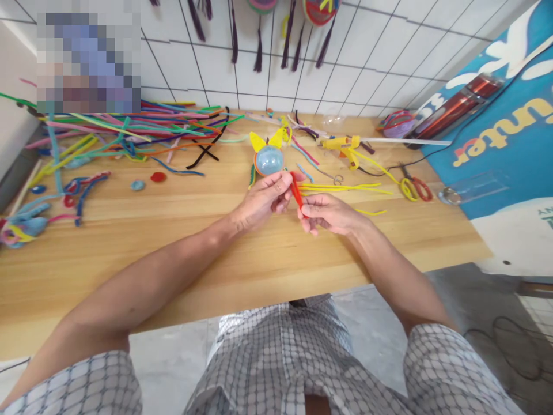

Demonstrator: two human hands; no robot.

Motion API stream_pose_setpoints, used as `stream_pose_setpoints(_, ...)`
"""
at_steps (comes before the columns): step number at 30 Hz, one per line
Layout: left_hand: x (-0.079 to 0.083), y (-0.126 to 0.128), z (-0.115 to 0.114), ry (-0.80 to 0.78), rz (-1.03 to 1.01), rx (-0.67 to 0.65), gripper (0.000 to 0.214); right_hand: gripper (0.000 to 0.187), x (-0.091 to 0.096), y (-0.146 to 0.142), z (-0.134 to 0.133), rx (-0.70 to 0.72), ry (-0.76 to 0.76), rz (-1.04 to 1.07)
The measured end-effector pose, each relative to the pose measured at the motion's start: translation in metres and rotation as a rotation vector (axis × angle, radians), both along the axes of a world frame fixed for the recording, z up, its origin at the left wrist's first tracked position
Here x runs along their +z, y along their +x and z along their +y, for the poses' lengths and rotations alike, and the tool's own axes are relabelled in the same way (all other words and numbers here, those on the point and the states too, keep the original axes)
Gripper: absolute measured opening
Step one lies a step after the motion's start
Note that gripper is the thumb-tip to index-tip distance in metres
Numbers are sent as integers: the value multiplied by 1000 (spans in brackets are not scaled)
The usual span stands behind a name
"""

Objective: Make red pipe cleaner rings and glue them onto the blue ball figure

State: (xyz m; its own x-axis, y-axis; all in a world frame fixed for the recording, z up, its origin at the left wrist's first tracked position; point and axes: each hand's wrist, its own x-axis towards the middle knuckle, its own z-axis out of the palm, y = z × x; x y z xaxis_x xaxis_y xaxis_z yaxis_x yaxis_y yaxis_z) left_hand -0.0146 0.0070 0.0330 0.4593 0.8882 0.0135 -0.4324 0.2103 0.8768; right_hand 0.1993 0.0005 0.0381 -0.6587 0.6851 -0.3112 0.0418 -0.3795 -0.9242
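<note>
A red pipe cleaner [296,191], which looks folded, runs between my two hands above the wooden table. My left hand [270,193] pinches its upper end, and the fingers of my right hand [322,213] are closed on its lower end. Just beyond my left hand sits a clear bluish ball [270,160] with an orange edge and yellow pointed ears [258,142]. Yellow pipe cleaners [345,188] lie behind my right hand, partly covered by it.
A heap of coloured pipe cleaners [173,127] covers the table's back left. To the right are a yellow glue gun [343,147] with its cord, scissors [415,187], a clear tube [479,187] and a red flask [460,106]. Tasselled ornaments [322,8] hang at the tiled wall.
</note>
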Motion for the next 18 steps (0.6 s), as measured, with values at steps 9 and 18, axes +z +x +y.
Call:
stream_pose_setpoints(9, -5, -1, 3, 72, 59, 33, 51, 53, 2, 1, 1, -45, 50, -15)
stream_pose_setpoints(18, -20, 12, -11, 223, 251, 294, 63, 55, -9, -4, 0, -166, 232, -80)
